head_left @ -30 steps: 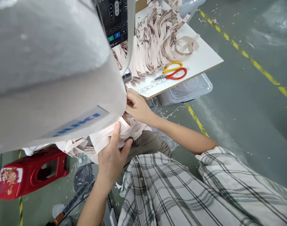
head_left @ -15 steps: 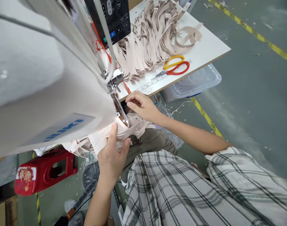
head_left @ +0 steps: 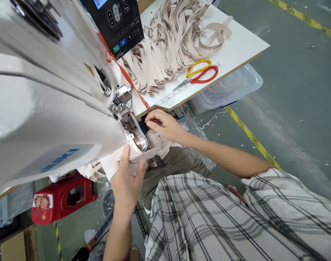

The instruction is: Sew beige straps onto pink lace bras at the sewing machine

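My left hand (head_left: 126,181) lies on a pale pink garment with lace (head_left: 139,154) at the sewing machine's front. Its index finger and thumb are spread over the fabric, and the other fingers go out of sight at the cloth. Just right of the metal frame clamp (head_left: 139,136), my right hand (head_left: 165,126) is above the lace part. Its fingers are curled towards the thumb; whatever they may hold is hidden. The garment runs under the clamp of the white sewing machine (head_left: 59,119) and hangs down over my lap.
On the white table (head_left: 244,47) are a heap of beige straps (head_left: 173,47), scissors (head_left: 199,76) with yellow and red handles, and a ruler (head_left: 172,96). A control panel (head_left: 119,29) stands beside the machine. Below are a clear plastic box (head_left: 230,87) and a red stool (head_left: 64,195).
The view has swung so that the machine head sits further left and the clamp shows. My right hand has drawn back from behind the machine head. My left hand stays on the garment.
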Demonstrator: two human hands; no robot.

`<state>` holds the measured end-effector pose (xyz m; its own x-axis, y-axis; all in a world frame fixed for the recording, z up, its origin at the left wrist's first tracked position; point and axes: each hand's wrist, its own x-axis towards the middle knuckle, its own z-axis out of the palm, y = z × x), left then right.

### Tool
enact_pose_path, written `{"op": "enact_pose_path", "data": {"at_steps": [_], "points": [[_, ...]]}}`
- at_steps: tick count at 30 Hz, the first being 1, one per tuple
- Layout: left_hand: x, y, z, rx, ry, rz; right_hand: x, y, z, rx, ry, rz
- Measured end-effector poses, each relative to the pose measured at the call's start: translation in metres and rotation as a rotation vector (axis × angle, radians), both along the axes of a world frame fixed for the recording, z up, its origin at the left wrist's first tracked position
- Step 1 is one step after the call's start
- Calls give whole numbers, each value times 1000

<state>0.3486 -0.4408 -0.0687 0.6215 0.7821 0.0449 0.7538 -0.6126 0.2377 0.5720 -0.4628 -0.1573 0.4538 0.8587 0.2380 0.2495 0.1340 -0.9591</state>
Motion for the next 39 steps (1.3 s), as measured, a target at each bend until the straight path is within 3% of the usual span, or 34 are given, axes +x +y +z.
{"op": "enact_pose_path", "data": {"at_steps": [10, 16, 20, 26, 34, 36, 39], "points": [[3, -1, 2, -32, 44, 47, -3, -6, -7, -47, 32, -2], [-3, -4, -8, 29, -14, 46, -25, -24, 8, -21, 194, 67], [-11, -21, -17, 3, -114, -25, -47, -44, 19, 3, 170, 81], [-14, -62, -33, -25, -212, -149, -72, -64, 20, -129, 300, 92], [-4, -82, -39, -69, -241, -192, -71, -66, 25, -86, 478, 116], [-2, -85, -39, -113, -242, -209, -67, -65, 27, -87, 430, 76], [-3, -83, -35, -335, -256, -239, -58, -67, 29, -121, 362, 35]]}}
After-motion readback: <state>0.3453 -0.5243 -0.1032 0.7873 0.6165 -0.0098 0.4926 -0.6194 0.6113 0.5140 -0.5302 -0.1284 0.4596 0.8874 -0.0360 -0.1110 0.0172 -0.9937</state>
